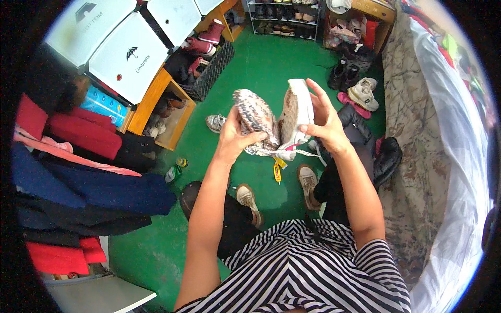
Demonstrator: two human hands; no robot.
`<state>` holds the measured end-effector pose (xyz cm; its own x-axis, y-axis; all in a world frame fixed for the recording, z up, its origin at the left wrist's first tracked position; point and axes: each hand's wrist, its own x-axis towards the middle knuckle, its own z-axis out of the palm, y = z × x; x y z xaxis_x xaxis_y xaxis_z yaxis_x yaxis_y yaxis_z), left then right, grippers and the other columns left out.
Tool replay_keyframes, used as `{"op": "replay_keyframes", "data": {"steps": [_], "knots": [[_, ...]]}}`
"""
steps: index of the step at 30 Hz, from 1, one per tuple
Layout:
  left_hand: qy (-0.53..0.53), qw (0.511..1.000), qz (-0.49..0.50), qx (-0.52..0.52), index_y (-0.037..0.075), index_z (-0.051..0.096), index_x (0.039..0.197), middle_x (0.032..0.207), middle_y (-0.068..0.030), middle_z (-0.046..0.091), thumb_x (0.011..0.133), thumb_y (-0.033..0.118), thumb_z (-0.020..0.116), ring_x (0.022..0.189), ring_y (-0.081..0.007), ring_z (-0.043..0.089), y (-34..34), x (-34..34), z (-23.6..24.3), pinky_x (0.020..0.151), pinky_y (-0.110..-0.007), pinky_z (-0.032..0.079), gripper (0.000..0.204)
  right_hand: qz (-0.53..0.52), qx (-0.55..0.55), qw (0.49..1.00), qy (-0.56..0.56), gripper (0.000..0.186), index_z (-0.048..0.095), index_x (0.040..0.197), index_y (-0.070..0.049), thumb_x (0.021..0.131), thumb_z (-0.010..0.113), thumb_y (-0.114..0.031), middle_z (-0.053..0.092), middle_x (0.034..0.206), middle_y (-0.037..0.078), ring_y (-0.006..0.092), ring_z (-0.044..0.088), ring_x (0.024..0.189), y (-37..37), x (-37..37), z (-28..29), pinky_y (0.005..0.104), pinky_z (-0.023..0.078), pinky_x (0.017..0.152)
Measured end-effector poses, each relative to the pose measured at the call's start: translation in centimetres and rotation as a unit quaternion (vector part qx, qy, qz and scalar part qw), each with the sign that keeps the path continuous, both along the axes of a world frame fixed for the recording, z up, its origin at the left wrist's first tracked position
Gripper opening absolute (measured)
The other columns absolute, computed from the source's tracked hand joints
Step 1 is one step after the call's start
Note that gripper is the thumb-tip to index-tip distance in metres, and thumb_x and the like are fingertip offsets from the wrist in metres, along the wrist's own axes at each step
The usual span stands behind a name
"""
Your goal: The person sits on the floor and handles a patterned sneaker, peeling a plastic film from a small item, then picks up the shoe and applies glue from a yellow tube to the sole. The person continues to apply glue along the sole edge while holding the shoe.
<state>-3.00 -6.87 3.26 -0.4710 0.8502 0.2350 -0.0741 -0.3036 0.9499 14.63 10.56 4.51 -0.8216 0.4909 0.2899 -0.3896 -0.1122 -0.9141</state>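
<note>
Held up between my hands is a white shoe, split into two parts that meet at the lower end. My left hand is closed on the rough, speckled brown-and-white part, thumb across its lower edge. My right hand grips the thick white sole, its inner face stained brown, with the thumb on the side and fingers behind. A white lace and a bit of pink trim show at the lower end. Beneath the shoe is a small yellow item, its kind unclear.
The floor is green. At left stand white storage boxes, a wooden cubby and hanging clothes. A bottle lies near my knee. More shoes and a covered bed are on the right; a shoe rack stands far off.
</note>
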Motion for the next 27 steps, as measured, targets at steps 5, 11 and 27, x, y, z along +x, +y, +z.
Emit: {"op": "replay_keyframes", "data": {"steps": [5,11,27], "knots": [[-0.094,0.992,0.032,0.073,0.002,0.041,0.135,0.125,-0.0112,0.057,0.067,-0.006,0.076,0.116,-0.0235,0.057,-1.1,-0.9,0.8,0.105,-0.038,0.043,0.077,-0.016,-0.046,0.997,0.061,0.113,0.021,0.152,-0.01,0.061,0.086,-0.012,0.042,0.145,0.015,0.0264,0.042,0.133,-0.3,0.2,1.1,0.04,0.032,0.111],[-0.102,0.987,0.053,0.117,0.002,0.043,0.135,0.127,-0.0115,0.058,0.069,0.005,0.08,0.118,-0.0249,0.057,-2.6,-2.4,1.4,0.106,-0.039,0.042,0.076,0.001,-0.069,0.994,0.083,0.117,0.015,0.153,-0.007,0.06,0.086,-0.01,0.039,0.146,0.015,0.027,0.04,0.134,-0.9,0.0,1.1,0.0411,0.031,0.112],[0.057,0.982,0.182,0.001,0.0,0.045,0.133,0.123,-0.0089,0.059,0.069,-0.005,0.079,0.111,-0.0182,0.058,-6.5,-5.4,0.5,0.098,-0.032,0.046,0.073,0.071,0.152,0.984,-0.055,0.109,0.013,0.154,-0.008,0.075,0.081,-0.042,0.028,0.154,0.02,0.0317,0.031,0.142,-0.2,-9.0,-2.1,0.0457,0.03,0.114]]}}
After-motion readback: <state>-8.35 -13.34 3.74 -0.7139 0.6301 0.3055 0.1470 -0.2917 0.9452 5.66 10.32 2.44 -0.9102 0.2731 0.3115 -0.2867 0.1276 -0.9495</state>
